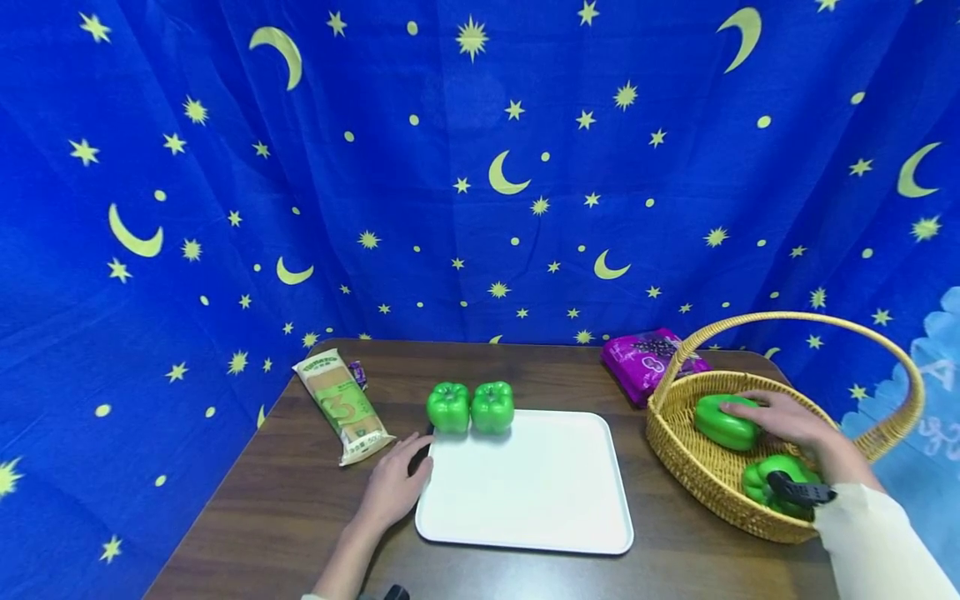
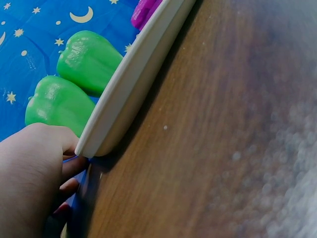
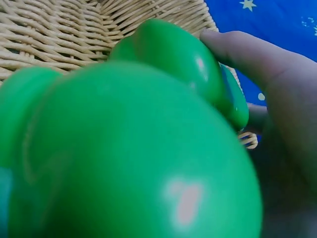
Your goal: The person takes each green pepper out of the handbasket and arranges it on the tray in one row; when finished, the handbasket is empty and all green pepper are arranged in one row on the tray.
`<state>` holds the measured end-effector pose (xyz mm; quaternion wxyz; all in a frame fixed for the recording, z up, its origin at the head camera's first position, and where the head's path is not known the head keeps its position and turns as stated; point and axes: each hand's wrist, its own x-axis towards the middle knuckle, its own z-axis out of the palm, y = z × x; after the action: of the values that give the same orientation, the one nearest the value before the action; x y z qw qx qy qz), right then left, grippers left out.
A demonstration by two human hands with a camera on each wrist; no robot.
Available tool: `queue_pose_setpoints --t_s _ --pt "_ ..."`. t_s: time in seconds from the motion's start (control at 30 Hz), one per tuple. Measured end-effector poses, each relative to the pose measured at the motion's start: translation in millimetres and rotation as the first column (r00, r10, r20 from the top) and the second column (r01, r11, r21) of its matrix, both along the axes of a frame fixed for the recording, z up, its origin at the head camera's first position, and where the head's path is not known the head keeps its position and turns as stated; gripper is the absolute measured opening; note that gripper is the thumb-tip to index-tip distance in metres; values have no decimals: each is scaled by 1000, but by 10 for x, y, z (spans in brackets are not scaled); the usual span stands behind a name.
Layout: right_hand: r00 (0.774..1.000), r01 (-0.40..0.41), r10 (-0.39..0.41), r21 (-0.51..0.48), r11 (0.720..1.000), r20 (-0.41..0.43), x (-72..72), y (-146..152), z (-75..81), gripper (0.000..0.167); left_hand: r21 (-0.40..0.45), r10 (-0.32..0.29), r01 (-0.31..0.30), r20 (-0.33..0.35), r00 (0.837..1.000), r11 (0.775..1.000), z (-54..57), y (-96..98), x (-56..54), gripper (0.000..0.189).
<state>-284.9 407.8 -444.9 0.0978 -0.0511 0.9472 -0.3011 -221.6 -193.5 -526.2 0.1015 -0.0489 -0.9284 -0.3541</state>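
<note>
In the head view my right hand grips a green bell pepper inside a wicker basket, its thumb across the top. Another green pepper lies nearer me in the basket and fills much of the right wrist view. My left hand rests on the table beside the white tray, thumb and fingers apart and touching its left rim. Two green bell peppers, one on the left and one on the right, stand side by side at the tray's far left corner.
A pack of noodles lies left of the tray, with a small purple packet by it. Behind the basket sits a purple bag. The basket's tall handle arches above my right hand. A blue curtain hangs beyond the table.
</note>
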Motion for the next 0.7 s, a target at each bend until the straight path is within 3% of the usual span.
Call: queue_pose_setpoints --t_s 0.17,0.33,0.5,0.7 --pt "995 2 0 24 1000 -99 -22 -26 28 72 4 0 1 -13 1000 1000 14 14 4 35" --pt "991 37 -35 15 999 -129 -36 -61 71 78 14 9 -9 -6 1000 1000 14 16 5 34" --pt "976 85 -59 118 989 -211 -45 -168 197 87 16 7 -7 -6 1000 1000 1 6 -1 34" --pt "962 80 -26 190 979 -271 -71 -276 274 82 10 1 -1 -6 1000 1000 11 13 6 34"
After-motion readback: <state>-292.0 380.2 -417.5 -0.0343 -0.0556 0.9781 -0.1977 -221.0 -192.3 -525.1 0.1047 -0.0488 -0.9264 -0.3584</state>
